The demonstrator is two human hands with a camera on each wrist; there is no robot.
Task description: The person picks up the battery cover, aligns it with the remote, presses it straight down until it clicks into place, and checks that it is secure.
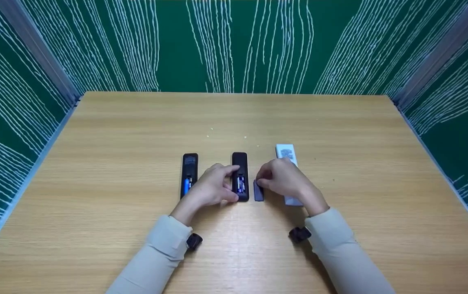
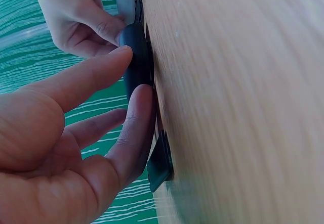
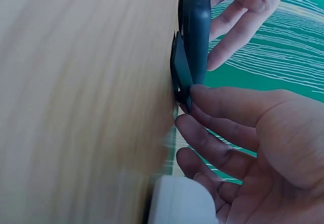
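Wide left grip (image 1: 214, 187) on remote (image 1: 240, 160), narrow right grip (image 1: 283, 177) on cover (image 1: 259, 194), batteries (image 1: 240, 185) head-view only

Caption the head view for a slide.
Left hand holds a remote, its batteries exposed, while the right hand pinches a cover beside it.

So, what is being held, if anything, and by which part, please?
The left hand holds the right black remote by its left side; the right hand pinches the dark cover at its far end.
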